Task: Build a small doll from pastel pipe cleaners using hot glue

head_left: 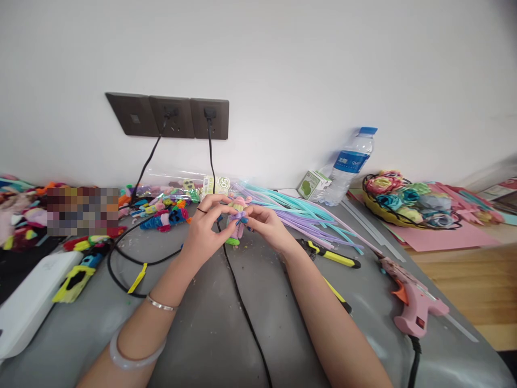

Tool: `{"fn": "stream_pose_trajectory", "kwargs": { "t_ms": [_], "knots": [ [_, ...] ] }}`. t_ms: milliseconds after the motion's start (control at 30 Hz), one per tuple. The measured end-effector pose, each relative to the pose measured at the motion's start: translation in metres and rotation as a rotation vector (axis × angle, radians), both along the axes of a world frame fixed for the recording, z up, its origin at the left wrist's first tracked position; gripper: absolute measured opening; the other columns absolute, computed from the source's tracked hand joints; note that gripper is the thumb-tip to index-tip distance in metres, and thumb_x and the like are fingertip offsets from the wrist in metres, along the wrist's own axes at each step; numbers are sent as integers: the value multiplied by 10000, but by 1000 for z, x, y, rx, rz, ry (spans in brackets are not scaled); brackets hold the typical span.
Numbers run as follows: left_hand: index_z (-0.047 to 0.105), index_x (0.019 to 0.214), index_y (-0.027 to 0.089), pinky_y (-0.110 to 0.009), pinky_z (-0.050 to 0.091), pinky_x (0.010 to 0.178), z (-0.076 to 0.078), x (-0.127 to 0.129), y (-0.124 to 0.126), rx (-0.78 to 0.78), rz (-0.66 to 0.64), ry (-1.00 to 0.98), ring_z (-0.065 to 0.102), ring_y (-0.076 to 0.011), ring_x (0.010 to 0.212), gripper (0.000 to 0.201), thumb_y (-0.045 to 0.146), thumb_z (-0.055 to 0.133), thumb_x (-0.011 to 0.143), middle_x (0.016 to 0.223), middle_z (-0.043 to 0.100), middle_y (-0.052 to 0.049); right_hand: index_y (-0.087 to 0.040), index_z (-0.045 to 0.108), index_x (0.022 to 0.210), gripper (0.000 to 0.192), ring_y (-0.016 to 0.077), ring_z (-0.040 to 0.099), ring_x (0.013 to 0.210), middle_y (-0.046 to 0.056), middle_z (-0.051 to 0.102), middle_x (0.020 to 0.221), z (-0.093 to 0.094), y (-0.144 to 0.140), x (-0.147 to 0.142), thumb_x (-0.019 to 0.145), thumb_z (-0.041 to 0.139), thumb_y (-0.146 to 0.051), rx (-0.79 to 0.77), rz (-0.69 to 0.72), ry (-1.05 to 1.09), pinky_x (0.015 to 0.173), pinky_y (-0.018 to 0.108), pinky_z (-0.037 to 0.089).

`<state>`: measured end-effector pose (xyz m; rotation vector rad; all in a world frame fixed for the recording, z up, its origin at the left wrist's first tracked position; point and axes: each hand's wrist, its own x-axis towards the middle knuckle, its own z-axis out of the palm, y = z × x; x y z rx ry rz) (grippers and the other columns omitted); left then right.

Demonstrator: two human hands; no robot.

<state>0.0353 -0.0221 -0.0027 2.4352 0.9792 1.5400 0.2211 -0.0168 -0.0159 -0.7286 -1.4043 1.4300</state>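
Observation:
A small pipe-cleaner doll (238, 216), pink and purple with a green base, is held upright above the grey table (210, 323) by both hands. My left hand (208, 229) grips it from the left, fingers curled round its body. My right hand (264, 223) pinches its front from the right at a small purple bow. A bundle of long purple and teal pipe cleaners (307, 215) lies just behind and to the right of my hands.
A pink glue gun (412, 302) rests at right, yellow-handled cutters (331, 256) near my right forearm. Black cables (238, 291) run from wall sockets (169, 116) across the table. A water bottle (351, 164), a basket of flowers (404, 202), finished figures (165, 215) and a white case (32, 302) surround.

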Motion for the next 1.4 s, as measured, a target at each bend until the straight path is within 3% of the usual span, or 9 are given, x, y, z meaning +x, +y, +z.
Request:
{"fn": "stream_pose_trajectory", "kwargs": {
  "t_ms": [200, 467, 667, 767, 833, 933, 1133, 1400],
  "knots": [
    [642, 916, 209, -308, 578, 752, 0, 0, -1, -22, 8, 1, 643, -203, 998, 140, 96, 645, 834, 1071, 602, -71, -209, 640, 789, 294, 117, 426, 633, -21, 542, 736, -6, 3, 3, 804, 771, -472, 4, -61, 19, 601, 267, 339],
    [647, 909, 200, -288, 547, 693, 0, -1, -1, -35, 33, 0, 639, -192, 962, 140, 86, 624, 831, 1092, 603, -77, -246, 499, 789, 360, 116, 375, 551, -52, 468, 643, 0, 4, 2, 807, 735, -516, -71, -188, 242, 543, 254, 322],
    [653, 898, 198, -277, 533, 678, 0, -2, -1, -29, 77, -20, 645, -187, 954, 150, 71, 640, 818, 1092, 614, -70, -231, 408, 666, 454, 109, 342, 531, -43, 396, 637, -3, 11, 7, 845, 677, -550, 4, -399, 332, 518, 264, 317],
    [656, 900, 197, -270, 528, 670, 0, -2, -1, -34, 83, -24, 647, -187, 958, 160, 65, 646, 810, 1090, 618, -69, -233, 447, 713, 415, 109, 358, 543, -41, 432, 659, -7, 12, 8, 858, 667, -553, 59, -453, 291, 524, 262, 321],
    [656, 903, 200, -271, 530, 672, 0, -2, -1, -38, 82, -22, 645, -189, 963, 157, 71, 644, 814, 1090, 618, -68, -251, 523, 873, 325, 110, 402, 569, -37, 510, 727, -8, 11, 6, 845, 699, -523, 86, -432, 227, 545, 257, 344],
    [654, 912, 202, -273, 536, 685, 0, -2, -1, -36, 77, -20, 641, -194, 984, 154, 78, 641, 822, 1089, 615, -68, -254, 582, 1041, 345, 118, 472, 639, -6, 586, 862, -6, 7, 2, 842, 707, -506, 114, -334, 77, 596, 266, 394],
    [652, 926, 199, -287, 561, 734, -1, 0, -1, -32, 29, -19, 653, -186, 974, 150, 80, 635, 836, 1099, 593, -70, -206, 647, 865, 336, 157, 531, 723, 23, 619, 818, -2, 3, -2, 830, 712, -534, 134, -130, -63, 676, 298, 440],
    [650, 934, 206, -331, 582, 809, -5, 0, 0, -26, 8, 0, 666, -159, 884, 140, 93, 643, 851, 1119, 579, -66, -205, 627, 826, 275, 139, 509, 704, 0, 585, 793, -1, 2, -1, 832, 729, -460, 91, -94, -34, 685, 287, 425]
  ]
}}
